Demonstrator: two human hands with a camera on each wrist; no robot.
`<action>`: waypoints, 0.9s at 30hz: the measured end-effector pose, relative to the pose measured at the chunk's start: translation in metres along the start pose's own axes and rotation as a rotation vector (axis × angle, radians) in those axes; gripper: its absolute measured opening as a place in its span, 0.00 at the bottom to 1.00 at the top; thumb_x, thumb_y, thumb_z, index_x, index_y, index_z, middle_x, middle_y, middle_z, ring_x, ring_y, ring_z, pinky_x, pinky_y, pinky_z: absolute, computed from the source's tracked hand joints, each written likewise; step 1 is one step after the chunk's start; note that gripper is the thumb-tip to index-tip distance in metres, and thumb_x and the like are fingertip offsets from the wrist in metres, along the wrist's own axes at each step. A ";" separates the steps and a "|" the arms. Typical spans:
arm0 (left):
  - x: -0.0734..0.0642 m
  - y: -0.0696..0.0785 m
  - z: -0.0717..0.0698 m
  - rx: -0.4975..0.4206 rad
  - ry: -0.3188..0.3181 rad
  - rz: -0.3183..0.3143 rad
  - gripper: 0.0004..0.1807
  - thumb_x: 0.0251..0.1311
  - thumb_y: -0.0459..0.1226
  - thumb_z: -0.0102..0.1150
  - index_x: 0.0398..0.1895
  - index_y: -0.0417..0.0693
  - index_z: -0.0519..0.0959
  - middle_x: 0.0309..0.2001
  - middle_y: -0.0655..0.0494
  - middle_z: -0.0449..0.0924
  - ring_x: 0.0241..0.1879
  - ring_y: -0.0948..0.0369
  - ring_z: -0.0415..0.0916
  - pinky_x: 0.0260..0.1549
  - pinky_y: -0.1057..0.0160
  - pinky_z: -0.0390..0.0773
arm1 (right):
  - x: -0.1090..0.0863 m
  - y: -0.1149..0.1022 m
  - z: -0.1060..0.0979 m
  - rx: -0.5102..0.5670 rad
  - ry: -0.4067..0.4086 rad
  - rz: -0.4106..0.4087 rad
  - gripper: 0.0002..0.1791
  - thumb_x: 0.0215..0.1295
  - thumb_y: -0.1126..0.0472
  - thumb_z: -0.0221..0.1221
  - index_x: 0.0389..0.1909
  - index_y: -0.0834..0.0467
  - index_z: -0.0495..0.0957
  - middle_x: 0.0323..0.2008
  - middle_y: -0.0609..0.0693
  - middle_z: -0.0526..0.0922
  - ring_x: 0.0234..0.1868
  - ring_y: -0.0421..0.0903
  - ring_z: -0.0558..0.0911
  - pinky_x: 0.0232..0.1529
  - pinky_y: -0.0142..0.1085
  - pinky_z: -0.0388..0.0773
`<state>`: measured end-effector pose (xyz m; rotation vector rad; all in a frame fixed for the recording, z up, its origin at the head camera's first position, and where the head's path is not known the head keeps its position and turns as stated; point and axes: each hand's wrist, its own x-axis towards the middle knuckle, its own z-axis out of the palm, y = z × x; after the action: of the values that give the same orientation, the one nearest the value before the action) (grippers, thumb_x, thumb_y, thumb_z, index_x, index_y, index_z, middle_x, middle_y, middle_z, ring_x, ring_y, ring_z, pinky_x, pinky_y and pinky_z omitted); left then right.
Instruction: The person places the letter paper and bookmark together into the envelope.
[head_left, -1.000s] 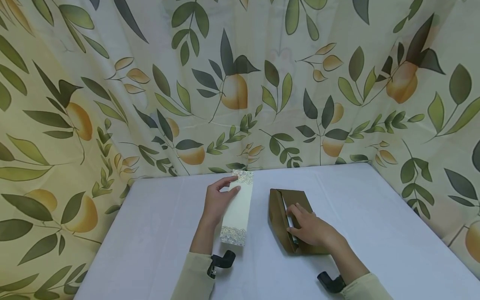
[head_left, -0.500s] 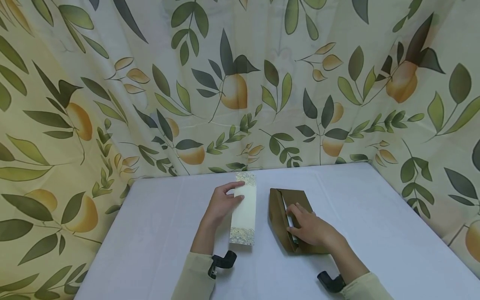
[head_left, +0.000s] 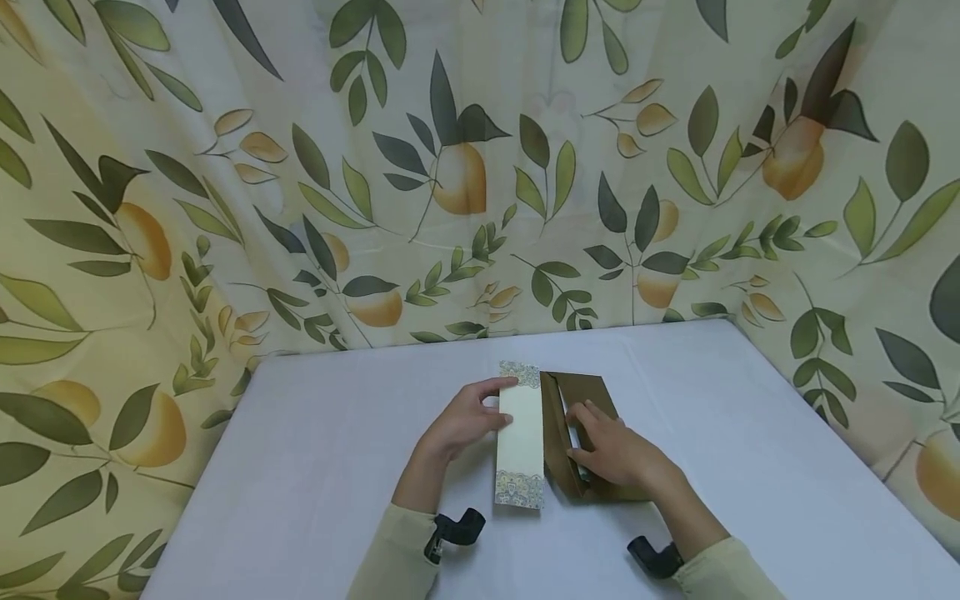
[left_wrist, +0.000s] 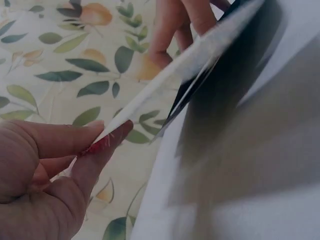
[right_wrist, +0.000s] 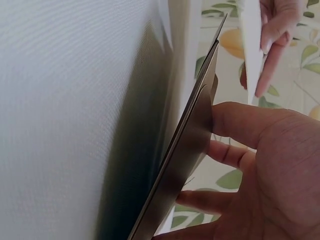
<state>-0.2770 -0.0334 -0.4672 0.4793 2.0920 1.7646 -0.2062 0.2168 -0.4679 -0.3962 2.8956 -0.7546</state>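
Observation:
My left hand (head_left: 463, 423) pinches the left edge of a long cream card (head_left: 520, 442) between thumb and fingers. Patterned bands run across both its ends. In the left wrist view the card (left_wrist: 150, 92) is seen nearly edge-on, slanting away from the pinching fingers. Just right of it, a brown paper envelope (head_left: 596, 390) lies with its flap opened toward the left. My right hand (head_left: 621, 452) grips the envelope along its mouth, where a pale strip shows inside. Seen from the right wrist, the thumb and fingers hold the envelope (right_wrist: 187, 145). The card's right edge overlaps the flap in the head view.
A white cloth covers the table (head_left: 337, 467). Behind and beside it hangs a curtain (head_left: 465, 267) printed with leaves and fruit. A small black camera (head_left: 461, 527) sits on the left wrist, another black camera (head_left: 652, 557) on the right wrist.
My left hand has carried the card rightward, up to the envelope's flap. The right hand keeps its hold on the envelope. The head view has shifted slightly.

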 end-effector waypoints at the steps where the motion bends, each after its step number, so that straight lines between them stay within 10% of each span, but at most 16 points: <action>1: 0.000 0.000 0.002 0.014 0.010 -0.007 0.33 0.61 0.22 0.66 0.69 0.50 0.77 0.66 0.47 0.74 0.46 0.56 0.84 0.47 0.57 0.81 | 0.000 0.000 0.000 0.003 0.001 0.005 0.23 0.69 0.58 0.66 0.59 0.56 0.68 0.70 0.73 0.66 0.69 0.75 0.65 0.65 0.74 0.53; 10: 0.004 -0.003 0.013 0.030 0.047 -0.016 0.31 0.57 0.23 0.71 0.62 0.56 0.83 0.42 0.47 0.74 0.28 0.59 0.74 0.31 0.62 0.78 | 0.001 0.000 -0.001 -0.001 -0.005 -0.009 0.22 0.70 0.58 0.66 0.58 0.56 0.69 0.70 0.72 0.66 0.69 0.76 0.64 0.64 0.75 0.53; 27: 0.004 -0.007 0.023 -0.021 0.145 -0.070 0.26 0.53 0.24 0.76 0.57 0.45 0.86 0.34 0.50 0.84 0.24 0.59 0.84 0.27 0.61 0.85 | 0.002 -0.001 0.000 -0.018 0.007 0.008 0.23 0.68 0.57 0.67 0.58 0.54 0.69 0.70 0.71 0.67 0.70 0.75 0.63 0.63 0.75 0.56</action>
<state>-0.2700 -0.0129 -0.4779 0.2758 2.1569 1.8278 -0.2077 0.2157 -0.4681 -0.3843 2.9102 -0.7310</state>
